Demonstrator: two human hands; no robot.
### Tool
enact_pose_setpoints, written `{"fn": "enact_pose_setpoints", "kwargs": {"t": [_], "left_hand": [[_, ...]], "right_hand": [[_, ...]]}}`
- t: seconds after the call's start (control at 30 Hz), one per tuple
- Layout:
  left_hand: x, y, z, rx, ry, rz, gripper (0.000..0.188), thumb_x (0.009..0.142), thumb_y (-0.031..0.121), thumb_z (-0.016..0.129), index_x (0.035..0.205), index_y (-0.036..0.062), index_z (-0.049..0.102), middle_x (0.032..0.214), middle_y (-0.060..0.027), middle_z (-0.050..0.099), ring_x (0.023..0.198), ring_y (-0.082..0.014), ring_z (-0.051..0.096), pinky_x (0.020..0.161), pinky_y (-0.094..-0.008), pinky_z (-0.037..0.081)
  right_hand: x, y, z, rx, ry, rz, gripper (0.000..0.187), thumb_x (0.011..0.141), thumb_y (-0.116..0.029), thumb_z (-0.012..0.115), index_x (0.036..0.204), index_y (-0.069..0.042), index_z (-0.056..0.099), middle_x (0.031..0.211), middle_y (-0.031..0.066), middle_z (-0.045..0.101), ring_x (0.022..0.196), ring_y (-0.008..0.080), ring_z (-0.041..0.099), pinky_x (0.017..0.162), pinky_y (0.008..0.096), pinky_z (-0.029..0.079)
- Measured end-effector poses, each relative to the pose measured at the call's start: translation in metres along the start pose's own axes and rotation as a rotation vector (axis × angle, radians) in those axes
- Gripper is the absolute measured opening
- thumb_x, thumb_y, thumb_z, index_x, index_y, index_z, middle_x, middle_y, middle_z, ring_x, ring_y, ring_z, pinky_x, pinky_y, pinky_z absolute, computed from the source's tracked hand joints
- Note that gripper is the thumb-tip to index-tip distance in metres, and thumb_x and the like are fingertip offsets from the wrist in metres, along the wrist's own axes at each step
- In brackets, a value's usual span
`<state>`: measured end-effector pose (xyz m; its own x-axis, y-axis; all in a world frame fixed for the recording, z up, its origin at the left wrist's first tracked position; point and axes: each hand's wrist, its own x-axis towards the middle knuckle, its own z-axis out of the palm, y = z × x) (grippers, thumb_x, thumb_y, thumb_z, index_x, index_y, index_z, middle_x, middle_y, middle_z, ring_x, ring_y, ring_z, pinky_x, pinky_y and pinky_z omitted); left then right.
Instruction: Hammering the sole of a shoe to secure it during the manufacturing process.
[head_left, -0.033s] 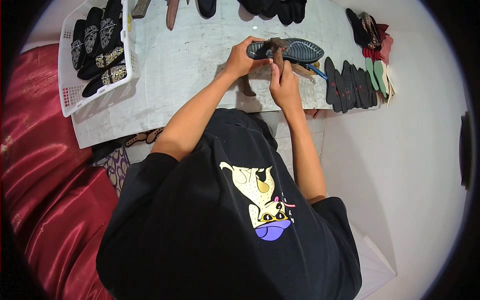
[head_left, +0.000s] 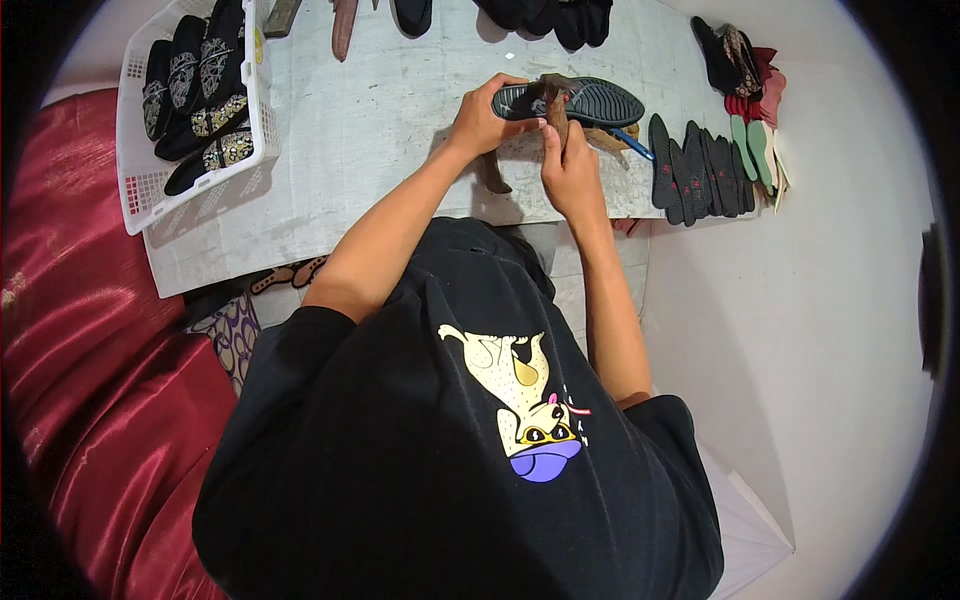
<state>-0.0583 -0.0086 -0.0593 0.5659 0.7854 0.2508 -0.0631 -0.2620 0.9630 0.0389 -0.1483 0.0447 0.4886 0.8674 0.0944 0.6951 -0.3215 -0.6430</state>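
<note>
My left hand point(head_left: 482, 122) is closed around one end of a shoe, whose black ridged sole point(head_left: 610, 101) faces up. In my right hand point(head_left: 572, 178) is a hammer point(head_left: 557, 115), gripped by its brown wooden handle. The hammer's dark head lies over the middle of the sole and hides part of it. Below my left hand, a dark curved piece point(head_left: 495, 174) pokes out on the table; its kind does not show. Just beyond my right hand lies a blue-handled tool point(head_left: 634, 144), partly covered by the shoe.
A white plastic basket point(head_left: 200, 190) of decorated black shoes stands at the left of the white table point(head_left: 350, 120). Black insoles point(head_left: 690, 175) line up at the right, beside green and cream ones point(head_left: 753, 150). More black shoes point(head_left: 545, 18) lie along the far side. Red cloth point(head_left: 100, 300) hangs at left.
The shoe's far tip has shifted very slightly to the left and down. My right hand has moved a little to the right; both grips stay the same.
</note>
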Motion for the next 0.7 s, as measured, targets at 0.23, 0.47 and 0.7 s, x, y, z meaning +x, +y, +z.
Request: {"fn": "enact_pose_setpoints", "kwargs": {"t": [0.23,0.47,0.7], "left_hand": [[-0.005,0.004,0.0,0.015,0.012,-0.034,0.07,0.067,0.042,0.101,0.121,0.0075,0.07,0.105,-0.0118,0.08,0.098,-0.025,0.078,0.089,-0.0368,0.06],[-0.004,0.002,-0.002,-0.047,-0.039,-0.095,0.071,0.071,0.039,0.099,0.127,0.0064,0.069,0.11,-0.0099,0.079,0.102,-0.0188,0.075,0.093,-0.0346,0.058],[-0.005,0.004,0.001,0.026,-0.016,-0.067,0.072,0.068,0.045,0.1,0.122,0.0091,0.069,0.105,-0.0108,0.08,0.097,-0.0234,0.078,0.089,-0.0364,0.06]], "right_hand": [[0.005,-0.033,-0.036,-0.006,-0.108,0.16,0.037,0.111,-0.033,0.054,0.1,0.002,0.057,0.07,0.0235,0.06,0.064,0.0401,0.064,0.061,0.05,0.048],[-0.016,-0.027,-0.013,-0.014,-0.065,0.105,0.029,0.109,-0.026,0.055,0.104,0.002,0.056,0.074,0.0267,0.061,0.068,0.0468,0.065,0.061,0.0511,0.046],[-0.029,-0.025,-0.014,0.052,0.028,0.117,0.027,0.107,-0.025,0.058,0.101,0.001,0.056,0.071,0.0275,0.064,0.074,0.0515,0.068,0.062,0.0541,0.049]]}}
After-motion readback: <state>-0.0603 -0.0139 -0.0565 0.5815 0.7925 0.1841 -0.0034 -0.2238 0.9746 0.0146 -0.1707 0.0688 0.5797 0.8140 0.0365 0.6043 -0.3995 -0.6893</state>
